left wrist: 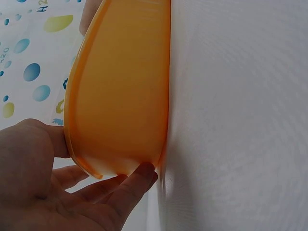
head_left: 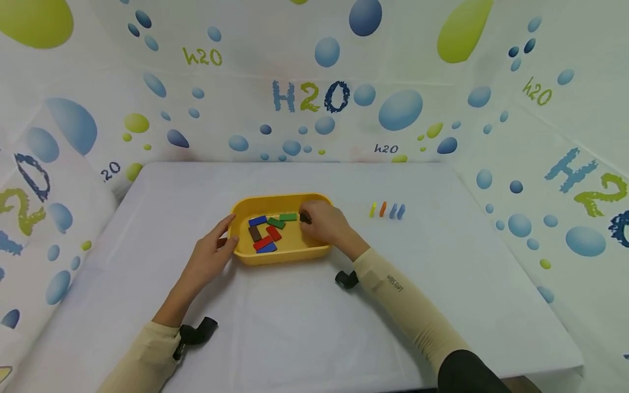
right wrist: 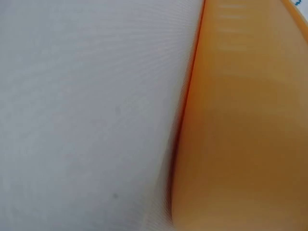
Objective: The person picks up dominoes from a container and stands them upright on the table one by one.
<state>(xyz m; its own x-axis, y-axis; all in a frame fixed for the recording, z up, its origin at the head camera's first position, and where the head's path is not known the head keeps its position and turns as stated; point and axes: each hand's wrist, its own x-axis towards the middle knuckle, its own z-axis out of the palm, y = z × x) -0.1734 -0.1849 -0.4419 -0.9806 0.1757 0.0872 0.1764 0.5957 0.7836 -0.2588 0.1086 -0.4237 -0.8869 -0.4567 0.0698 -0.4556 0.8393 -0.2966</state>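
A yellow plastic tray stands on the white-covered table. Small rectangular blocks lie inside it: blue ones, green ones, red ones such as the red block, and a dark brown block. My left hand grips the tray's left end, thumb at the rim and fingers against the outer wall, as the left wrist view shows. Over the tray's right end, my right hand has curled fingers pinching a small dark block, partly covered by the fingers. The right wrist view shows only the tray's outer wall and tablecloth.
Right of the tray, several thin pieces stand apart in a row: a yellow piece, an orange piece and two blue pieces. White cloth with printed drops hangs around the table's back and sides.
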